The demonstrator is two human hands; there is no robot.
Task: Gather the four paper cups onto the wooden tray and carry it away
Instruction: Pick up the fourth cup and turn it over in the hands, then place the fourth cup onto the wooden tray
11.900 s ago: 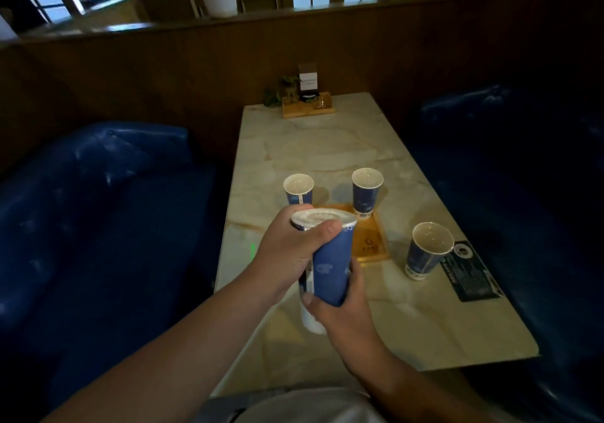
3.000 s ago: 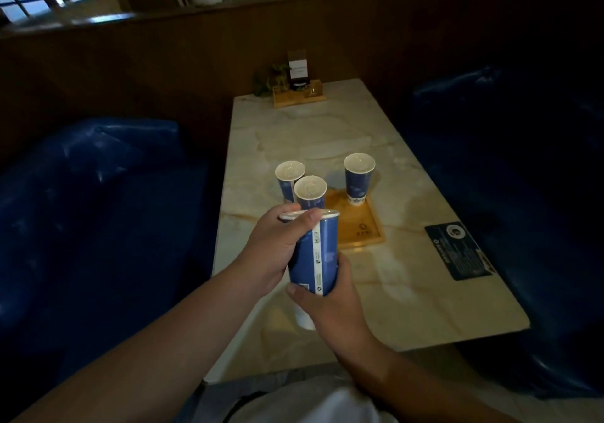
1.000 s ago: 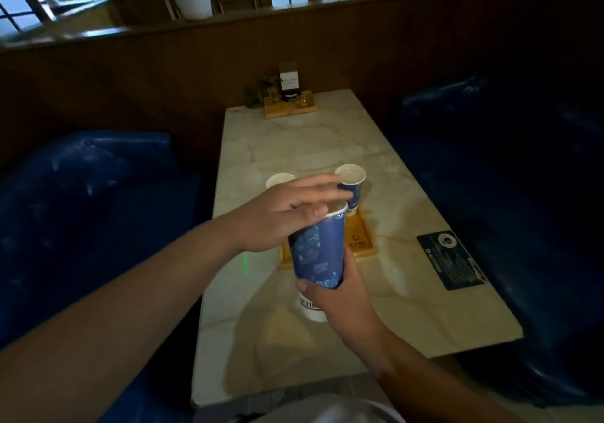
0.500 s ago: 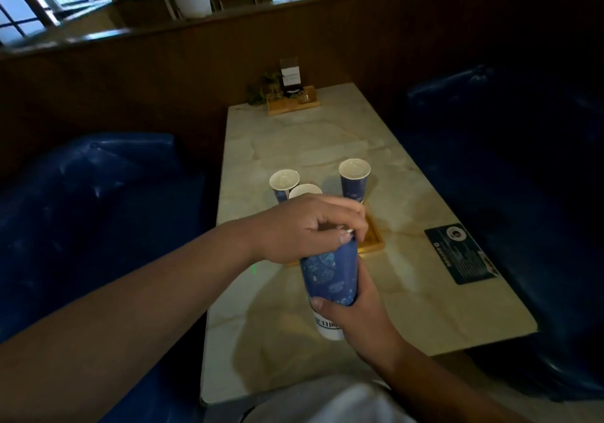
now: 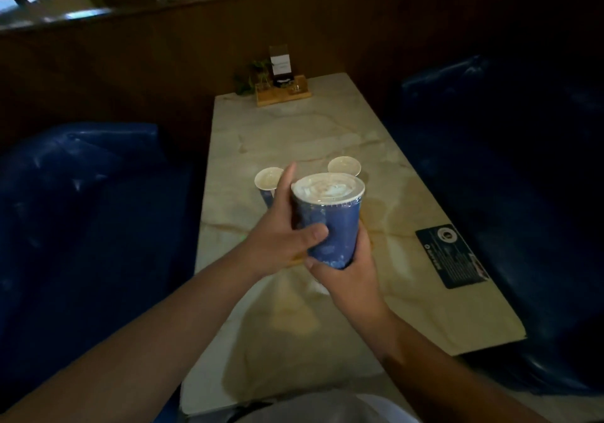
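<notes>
I hold a blue paper cup [image 5: 330, 226] with a clear lid above the table, close to the camera. My right hand [image 5: 346, 275] grips it from below at its base. My left hand [image 5: 281, 239] wraps the cup's left side, thumb across the front and index finger pointing up. Behind it stand two open blue cups, one at the left [image 5: 266, 182] and one at the right [image 5: 344, 166]. The held cup and my hands hide the wooden tray and any cup on it.
The marble table [image 5: 294, 135] runs away from me between two blue padded benches [image 5: 81, 194]. A wooden holder with a card and a small plant [image 5: 282, 91] sits at the far end. A dark sticker [image 5: 452, 254] lies near the table's right edge.
My left hand has come off the cup's top and now wraps its side. The cup has risen closer to the camera, so its lid shows.
</notes>
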